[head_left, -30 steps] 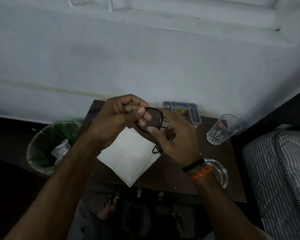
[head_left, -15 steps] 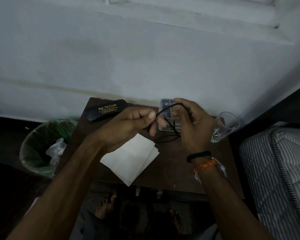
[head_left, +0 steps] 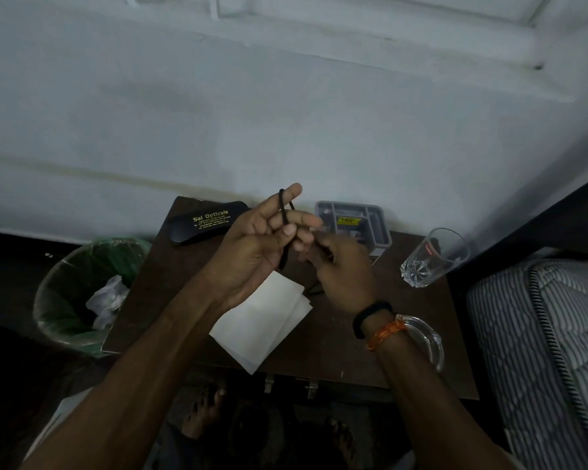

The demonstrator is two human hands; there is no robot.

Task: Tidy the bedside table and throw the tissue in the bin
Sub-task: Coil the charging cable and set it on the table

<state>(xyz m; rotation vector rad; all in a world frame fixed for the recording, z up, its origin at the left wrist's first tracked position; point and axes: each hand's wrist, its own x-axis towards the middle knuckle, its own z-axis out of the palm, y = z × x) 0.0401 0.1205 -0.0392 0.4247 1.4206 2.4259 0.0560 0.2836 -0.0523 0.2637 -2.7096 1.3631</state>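
Both my hands hover over the dark wooden bedside table [head_left: 381, 340]. A thin black cord [head_left: 282, 215] loops round the fingers of my left hand [head_left: 258, 245], whose thumb presses it. My right hand [head_left: 340, 269] pinches the cord's other end just to the right, and a bit of cord trails below it onto the table. A white folded tissue [head_left: 262, 330] lies flat on the table under my hands. The bin [head_left: 78, 293], lined with a green bag and holding crumpled white waste, stands on the floor left of the table.
A black spectacle case [head_left: 207, 222] lies at the table's back left. A grey compartment tray [head_left: 353, 222] sits at the back middle, a clear glass [head_left: 435, 256] at the right, a glass bowl rim [head_left: 428, 337] behind my right wrist. A striped mattress [head_left: 550, 351] borders the right.
The cord went from a loop held between both hands to a strand wound round my left fingers. My left hand rose and turned palm-up; my right hand dropped lower.
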